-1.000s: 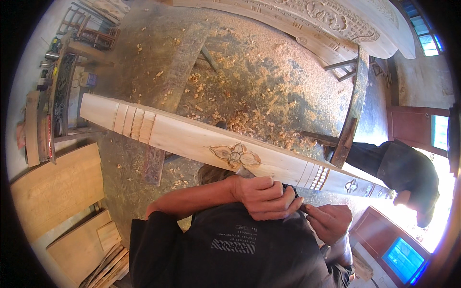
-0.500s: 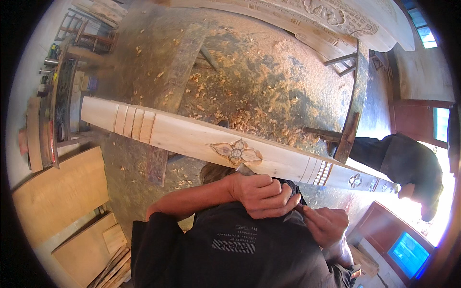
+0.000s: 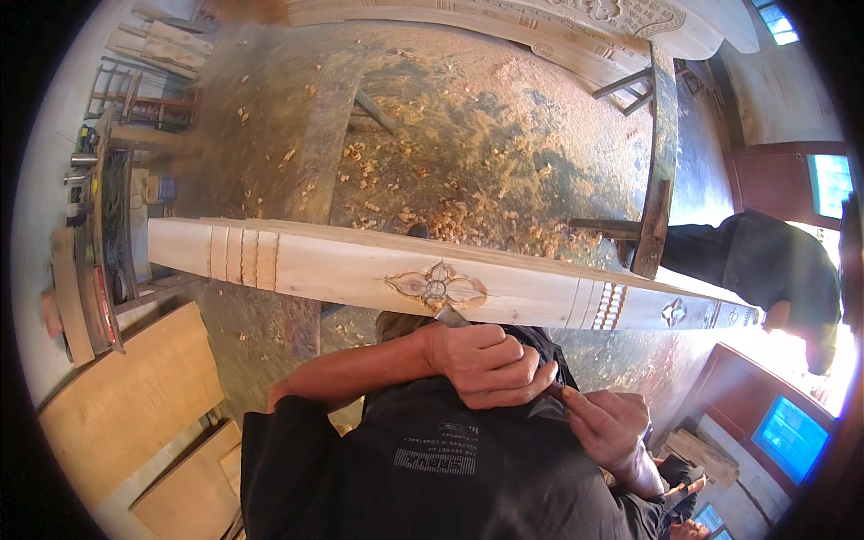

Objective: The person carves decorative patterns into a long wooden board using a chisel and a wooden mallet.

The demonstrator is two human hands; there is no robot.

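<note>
Long pale beam [image 3: 360, 265], carved flower [image 3: 436, 288] mid-face; left hand [image 3: 486, 360], right hand [image 3: 607, 423] both clenched round chisel [image 3: 450, 317].

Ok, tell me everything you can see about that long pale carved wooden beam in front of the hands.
The long pale carved wooden beam lies roughly level across the view, tapering toward the right end. It looks like bare, unfinished light wood. Near its left end run several parallel carved grooves; at the middle sits a four-petalled flower carving; further right come a band of small oval cuts and smaller motifs. A metal chisel blade meets its near edge just below the flower, gripped by the left hand, with the right hand behind it.
</note>
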